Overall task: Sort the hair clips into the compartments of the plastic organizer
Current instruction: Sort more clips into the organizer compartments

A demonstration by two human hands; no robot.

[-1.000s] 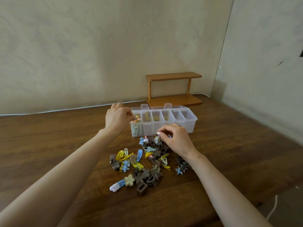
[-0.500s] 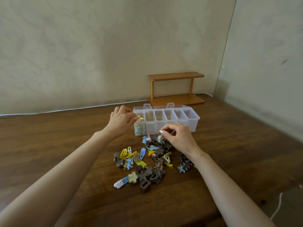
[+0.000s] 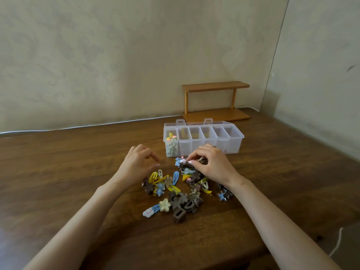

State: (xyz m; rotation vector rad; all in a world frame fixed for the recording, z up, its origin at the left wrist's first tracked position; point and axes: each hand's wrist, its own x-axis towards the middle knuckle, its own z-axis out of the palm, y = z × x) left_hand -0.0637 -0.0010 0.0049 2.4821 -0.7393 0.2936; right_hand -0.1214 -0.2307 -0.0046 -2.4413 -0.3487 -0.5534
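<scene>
Clear plastic organizer (image 3: 203,140) sits on the wooden bench (image 3: 78,162), with clips only in its leftmost compartment. I see my left hand (image 3: 136,162) loosely curled and empty above the hair clips (image 3: 183,184) piled just before it. My right hand (image 3: 211,164) pinches a clip at the pile's far edge.

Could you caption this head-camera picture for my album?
Two bare hands, left hand and right hand, pick through hair clips before a clear organizer.
</scene>
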